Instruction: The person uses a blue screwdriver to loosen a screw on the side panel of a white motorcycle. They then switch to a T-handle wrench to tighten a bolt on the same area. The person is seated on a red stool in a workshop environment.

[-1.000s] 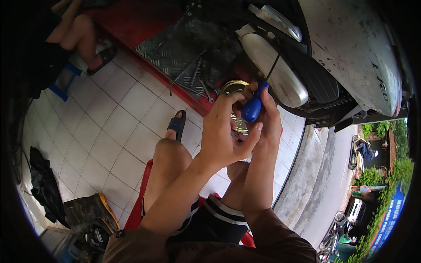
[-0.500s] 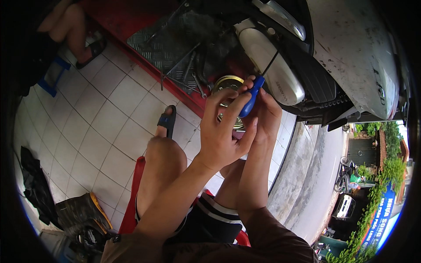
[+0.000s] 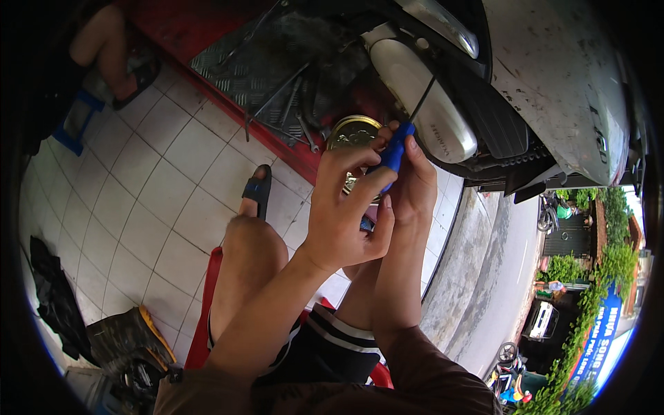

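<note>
Both my hands are around a screwdriver [image 3: 395, 153] with a blue handle and a thin dark shaft. The shaft points up and right, across the silver elongated cover [image 3: 408, 90] of a motorbike; whether its tip touches anything, I cannot tell. My right hand [image 3: 415, 183] pinches the handle near the shaft, thumb along its side. Bent fingers of my left hand [image 3: 342, 214] close on the handle's lower end. Behind my hands is a round gold-rimmed tin [image 3: 342, 133], partly hidden by my left fingers.
Wrenches [image 3: 308, 131] and long metal rods lie on the red platform [image 3: 180, 66] with a tread-plate top. The motorbike's grey body panel [image 3: 560, 90] fills the upper right. At the upper left a person sits by a blue stool [image 3: 79, 124]. A boot [image 3: 131, 339] stands at lower left.
My hands and the screwdriver have shifted slightly left in the picture, along with the whole scene. My left fingers have curled further over the handle's lower end.
</note>
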Tool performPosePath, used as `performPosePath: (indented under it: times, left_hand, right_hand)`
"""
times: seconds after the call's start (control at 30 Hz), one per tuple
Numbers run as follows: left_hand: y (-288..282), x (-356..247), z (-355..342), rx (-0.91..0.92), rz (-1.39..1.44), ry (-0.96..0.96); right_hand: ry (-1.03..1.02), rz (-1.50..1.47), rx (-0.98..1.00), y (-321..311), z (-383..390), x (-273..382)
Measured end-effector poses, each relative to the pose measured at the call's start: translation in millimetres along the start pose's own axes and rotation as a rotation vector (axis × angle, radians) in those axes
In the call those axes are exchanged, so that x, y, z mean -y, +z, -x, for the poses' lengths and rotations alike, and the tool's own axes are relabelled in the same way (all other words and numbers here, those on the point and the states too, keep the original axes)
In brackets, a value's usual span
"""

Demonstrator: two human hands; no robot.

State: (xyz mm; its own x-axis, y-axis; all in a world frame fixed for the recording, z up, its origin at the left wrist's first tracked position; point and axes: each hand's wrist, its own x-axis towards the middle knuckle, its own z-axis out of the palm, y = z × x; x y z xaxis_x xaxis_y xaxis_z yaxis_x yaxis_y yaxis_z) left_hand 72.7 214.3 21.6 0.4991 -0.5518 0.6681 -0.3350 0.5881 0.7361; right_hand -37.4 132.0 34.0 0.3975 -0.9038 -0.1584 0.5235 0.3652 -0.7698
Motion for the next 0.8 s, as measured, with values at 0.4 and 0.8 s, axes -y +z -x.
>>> performPosePath:
  times: [0.4,0.8]
  left_hand:
    - [4,9,7,0.021,0.099,-0.331]
    - [3,6,6,0.08,0.269,-0.501]
  right_hand:
    - [0.049,0.107,0.061,-3,-4,2]
    - [-0.025,-0.068,0.214,7,-10,-11]
